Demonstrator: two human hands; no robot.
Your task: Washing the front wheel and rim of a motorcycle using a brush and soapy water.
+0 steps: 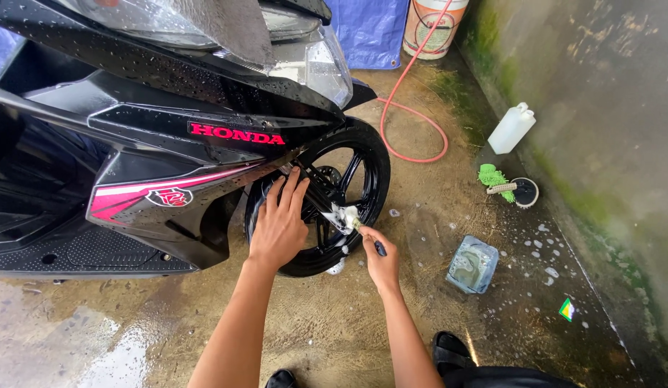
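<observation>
A wet black scooter [154, 136] with pink and red trim stands on the left, its front wheel [363, 169] pointing toward the wall. My left hand [279, 224] lies flat and open against the black tyre and spokes. My right hand [381, 259] grips a small dark-handled brush [368, 237], whose tip touches the soapy lower end of the fork [342, 215] at the wheel's hub. Foam clings around that spot.
A square plastic tub of soapy water [472, 264] sits on the wet concrete to the right. Near the mossy wall are a white jug [511, 128], a green mitt [493, 177] and a small bowl [525, 192]. A red hose [413, 115] loops toward a bucket [434, 25].
</observation>
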